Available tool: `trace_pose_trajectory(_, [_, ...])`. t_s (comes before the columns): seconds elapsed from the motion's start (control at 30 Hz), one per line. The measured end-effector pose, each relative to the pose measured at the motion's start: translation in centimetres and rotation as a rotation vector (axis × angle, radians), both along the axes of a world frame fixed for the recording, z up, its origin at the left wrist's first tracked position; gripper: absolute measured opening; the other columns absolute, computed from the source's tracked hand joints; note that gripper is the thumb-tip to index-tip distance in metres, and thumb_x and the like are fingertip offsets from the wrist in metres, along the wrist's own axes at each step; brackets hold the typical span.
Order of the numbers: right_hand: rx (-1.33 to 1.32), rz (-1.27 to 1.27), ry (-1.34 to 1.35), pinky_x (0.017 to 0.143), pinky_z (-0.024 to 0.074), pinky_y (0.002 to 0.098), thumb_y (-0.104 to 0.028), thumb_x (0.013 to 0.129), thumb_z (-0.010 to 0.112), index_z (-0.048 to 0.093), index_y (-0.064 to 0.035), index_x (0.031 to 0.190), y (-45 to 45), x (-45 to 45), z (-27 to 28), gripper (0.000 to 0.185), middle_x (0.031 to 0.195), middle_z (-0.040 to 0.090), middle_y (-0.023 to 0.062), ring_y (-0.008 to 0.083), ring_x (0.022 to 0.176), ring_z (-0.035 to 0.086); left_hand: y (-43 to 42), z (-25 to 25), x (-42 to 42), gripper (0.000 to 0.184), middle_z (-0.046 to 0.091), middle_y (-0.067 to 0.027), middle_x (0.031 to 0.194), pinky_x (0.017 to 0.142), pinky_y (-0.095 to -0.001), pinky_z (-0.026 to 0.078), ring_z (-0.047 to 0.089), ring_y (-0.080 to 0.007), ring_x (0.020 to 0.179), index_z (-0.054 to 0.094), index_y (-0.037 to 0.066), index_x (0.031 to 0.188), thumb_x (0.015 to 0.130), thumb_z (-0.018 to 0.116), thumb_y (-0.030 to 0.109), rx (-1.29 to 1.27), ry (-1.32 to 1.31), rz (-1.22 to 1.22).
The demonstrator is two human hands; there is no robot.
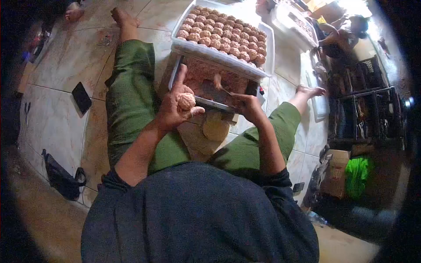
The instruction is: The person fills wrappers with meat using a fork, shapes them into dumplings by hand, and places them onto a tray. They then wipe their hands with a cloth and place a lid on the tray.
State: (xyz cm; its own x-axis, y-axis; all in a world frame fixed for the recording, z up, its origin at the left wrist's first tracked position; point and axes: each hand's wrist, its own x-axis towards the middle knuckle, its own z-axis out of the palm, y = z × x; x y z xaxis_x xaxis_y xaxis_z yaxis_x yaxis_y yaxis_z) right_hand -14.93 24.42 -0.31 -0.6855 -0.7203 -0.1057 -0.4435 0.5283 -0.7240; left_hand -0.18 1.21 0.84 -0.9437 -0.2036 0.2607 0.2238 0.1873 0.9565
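Note:
My left hand [172, 108] is palm up with its fingers stretched out, and a round ball of pinkish, rough mixture [187, 101] rests in it. A spoon [226, 91] is gripped in my right hand [249, 106]; its far end carries a lump of the mixture [217, 80] over the lower bin. That bin [205, 102] holds a layer of loose pink mixture [197, 74], partly hidden by the tray above. Rows of similar balls [223, 35] fill the clear plastic tray [219, 55] set across the bin's far side.
A phone-like dark slab [81, 99] and a black pouch [61, 177] lie on the tiles to my left. At the upper right, another person [344, 37] sits near a second plastic tray [291, 26]. Black crates [364, 109] and a cardboard box [335, 173] stand on the right.

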Motion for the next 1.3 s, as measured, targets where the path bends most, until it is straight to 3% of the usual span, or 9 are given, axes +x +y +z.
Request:
trace_pose_trajectory(0.1, [-0.4,-0.231,-0.515,0.075,0.0477,0.0249,-0.003,0.087,0.055,0.059,0.0023,0.111,0.2,0.2,1.2,0.025,0.096,0.064,0.0053,0.0099,0.086,0.057,0.1,0.6,0.2,0.069,0.059,-0.0046,0.088,0.073,-0.0235,0.045,0.054,-0.0101,0.077,0.043,0.004,0.125,0.065,0.078,0.006,-0.115,0.021,0.005])
trace_pose_trajectory(0.13, [-0.243,-0.125,-0.218,0.075,0.0478,0.0254,-0.004,0.087,0.054,0.057,0.0024,0.112,0.7,-0.2,0.9,0.026,0.095,0.064,0.0054,0.01,0.085,0.057,0.3,-0.1,0.1,0.059,0.059,-0.0037,0.088,0.073,-0.0234,0.045,0.053,-0.0095,0.077,0.049,0.004,0.117,0.065,0.078,0.006,-0.105,0.051,0.006])
trace_pose_trajectory(0.23, [-0.504,-0.171,-0.605,0.076,0.0476,0.0251,-0.005,0.089,0.053,0.055,0.0019,0.114,1.0,0.2,1.2,0.026,0.095,0.064,0.0053,0.0102,0.084,0.057,0.6,-0.3,0.2,0.041,0.059,-0.0023,0.088,0.073,-0.0235,0.046,0.053,-0.0084,0.077,0.057,0.004,0.102,0.067,0.077,0.008,-0.043,-0.01,-0.055])
trace_pose_trajectory(0.37, [-0.488,-0.026,-0.354,0.074,0.0489,0.0264,-0.007,0.09,0.052,0.056,0.0003,0.114,1.2,2.2,2.5,0.025,0.097,0.062,0.0055,0.0107,0.084,0.057,2.0,2.8,0.8,0.027,0.059,-0.0014,0.086,0.072,-0.0239,0.046,0.053,-0.0083,0.076,0.059,0.003,0.089,0.068,0.076,0.007,-0.008,-0.015,0.108])
trace_pose_trajectory(0.57, [-0.393,0.2,0.341,0.068,0.0494,0.0283,-0.002,0.081,0.06,0.064,-0.007,0.106,-1.5,8.2,8.5,0.026,0.093,0.062,0.0093,0.0167,0.08,0.06,2.1,1.9,0.9,0.027,0.058,-0.0028,0.074,0.064,-0.0259,0.045,0.052,-0.0097,0.07,0.058,0.001,0.081,0.068,0.076,0.016,0.059,-0.068,-0.091])
trace_pose_trajectory(0.8, [-0.258,0.237,0.358,0.07,0.0526,0.0309,0.001,0.075,0.057,0.064,-0.0117,0.103,0.2,8.0,11.2,0.032,0.098,0.062,0.0095,0.0238,0.083,0.063,2.5,3.7,1.9,0.026,0.057,-0.0021,0.074,0.06,-0.0257,0.043,0.051,-0.0079,0.069,0.056,0.002,0.076,0.068,0.075,0.018,0.054,-0.037,-0.093])
trace_pose_trajectory(1.1, [-0.381,0.199,0.402,0.068,0.052,0.0288,0.002,0.076,0.063,0.066,-0.004,0.096,-1.0,9.7,9.0,0.021,0.092,0.062,0.0118,0.02,0.081,0.063,2.8,3.3,1.9,0.031,0.056,-0.0007,0.074,0.066,-0.0248,0.045,0.05,-0.0064,0.07,0.053,0.003,0.083,0.069,0.075,0.018,-0.047,0.0,-0.068])
trace_pose_trajectory(1.2, [-0.547,0.071,0.231,0.065,0.0495,0.0243,-0.003,0.083,0.059,0.062,-0.0028,0.104,-0.2,9.1,8.0,0.021,0.091,0.062,0.0061,0.0132,0.078,0.06,3.3,3.9,2.0,0.059,0.057,-0.0036,0.078,0.07,-0.0265,0.045,0.052,-0.0088,0.073,0.043,0.002,0.117,0.07,0.076,0.018,-0.264,0.084,0.067])
trace_pose_trajectory(1.3, [-0.567,-0.139,-0.022,0.062,0.047,0.0213,-0.005,0.086,0.056,0.06,-0.003,0.108,0.8,9.2,7.9,0.022,0.09,0.062,0.003,0.0081,0.074,0.055,3.4,3.6,1.7,0.099,0.058,-0.0069,0.083,0.073,-0.0275,0.045,0.054,-0.0123,0.075,0.004,0.005,0.14,0.071,0.074,0.015,0.043,0.168,-0.054])
